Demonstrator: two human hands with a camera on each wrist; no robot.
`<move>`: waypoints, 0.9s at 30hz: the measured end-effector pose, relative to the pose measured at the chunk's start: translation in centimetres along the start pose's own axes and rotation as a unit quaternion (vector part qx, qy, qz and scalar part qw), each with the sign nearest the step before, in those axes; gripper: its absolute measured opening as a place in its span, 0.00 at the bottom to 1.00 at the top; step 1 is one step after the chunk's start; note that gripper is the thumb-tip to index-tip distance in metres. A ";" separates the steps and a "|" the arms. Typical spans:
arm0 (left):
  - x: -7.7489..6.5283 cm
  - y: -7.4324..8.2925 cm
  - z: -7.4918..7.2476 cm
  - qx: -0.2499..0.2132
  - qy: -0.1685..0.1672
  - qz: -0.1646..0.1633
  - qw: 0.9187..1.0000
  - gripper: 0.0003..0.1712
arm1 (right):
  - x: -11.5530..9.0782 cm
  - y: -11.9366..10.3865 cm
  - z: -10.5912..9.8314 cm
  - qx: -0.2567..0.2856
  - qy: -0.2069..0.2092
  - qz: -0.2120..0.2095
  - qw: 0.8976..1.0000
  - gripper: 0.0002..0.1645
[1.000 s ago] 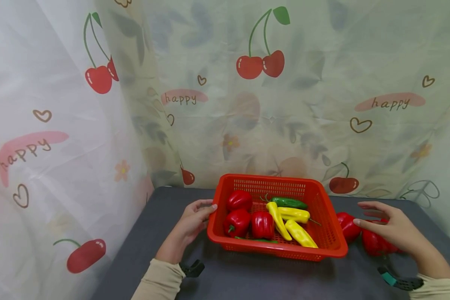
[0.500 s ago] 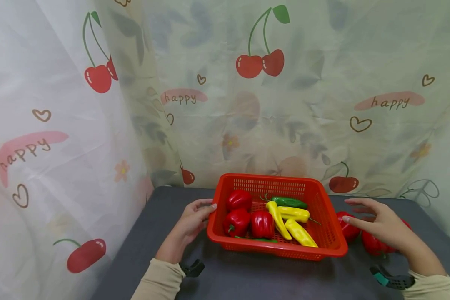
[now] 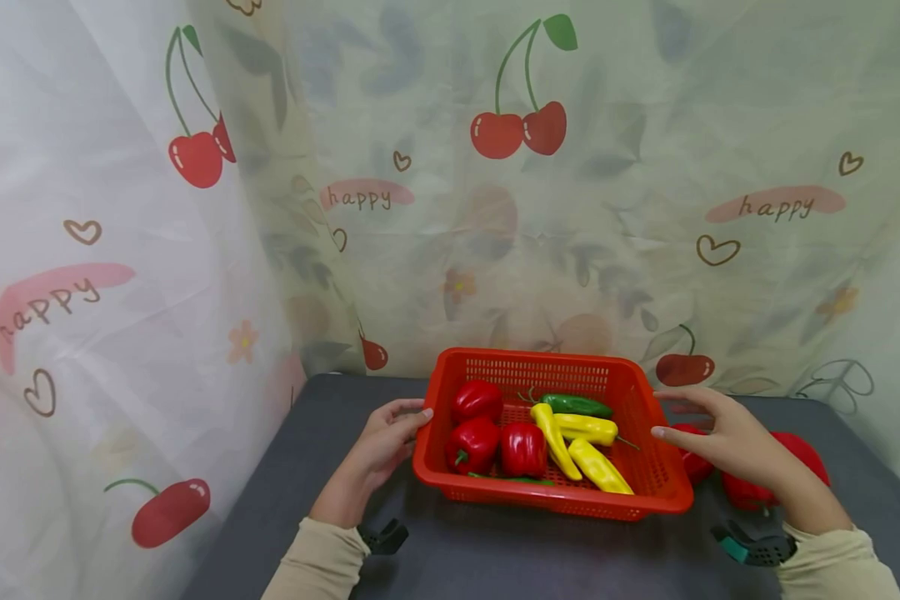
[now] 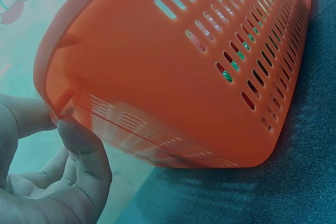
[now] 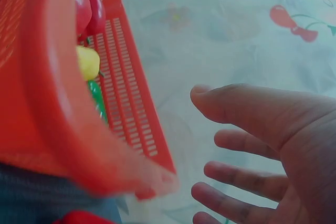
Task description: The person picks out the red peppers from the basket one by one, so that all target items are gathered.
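A red plastic basket [image 3: 555, 497] with slotted walls stands on the dark table. My left hand [image 3: 378, 442] pinches its left rim between thumb and fingers; the left wrist view shows the thumb [image 4: 81, 135] at the rim's edge. At the other end, my right hand [image 3: 731, 442] has its fingers spread by the right rim. A gap separates its thumb [image 5: 226, 100] from the basket in the right wrist view. Inside lie 3 red bell peppers [image 3: 523, 450], 3 yellow peppers [image 3: 600, 468] and a green pepper [image 3: 576, 405]. Another green piece [image 3: 517, 480] is partly hidden by the front wall.
Right of the basket, red bell peppers [image 3: 802, 454] rest on the table [image 3: 510, 558], partly covered by my right hand and forearm. A printed curtain [image 3: 540, 250] hangs behind the table and along its left side.
My right hand has moved left, from above the loose red peppers to the basket's right rim. My left hand and the basket have stayed in place.
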State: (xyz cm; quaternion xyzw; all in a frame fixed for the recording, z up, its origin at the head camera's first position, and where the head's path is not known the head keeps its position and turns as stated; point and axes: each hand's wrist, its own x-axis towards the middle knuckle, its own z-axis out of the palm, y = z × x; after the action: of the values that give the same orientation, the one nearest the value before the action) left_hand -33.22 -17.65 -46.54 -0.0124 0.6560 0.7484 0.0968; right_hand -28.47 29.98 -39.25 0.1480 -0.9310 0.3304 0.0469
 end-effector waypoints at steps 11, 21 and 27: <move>-0.1 0.0 -0.1 -0.005 -0.007 0.001 1.000 0.26 | 1.6 -2.4 1.3 0.008 -0.002 -0.036 0.999 0.35; -0.1 0.0 -0.1 -0.003 -0.004 0.001 1.000 0.26 | 2.6 -4.1 3.6 0.035 -0.023 -0.052 0.998 0.34; -0.1 0.1 -0.1 -0.004 -0.005 0.002 1.000 0.26 | 3.0 -4.8 5.2 0.053 -0.037 -0.061 0.996 0.33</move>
State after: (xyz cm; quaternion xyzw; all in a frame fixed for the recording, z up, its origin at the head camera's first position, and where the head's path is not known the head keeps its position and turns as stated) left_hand -33.13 -17.74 -46.49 -0.0081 0.6524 0.7514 0.0988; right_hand -29.77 22.37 -39.87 0.2188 -0.9023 0.3706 0.0246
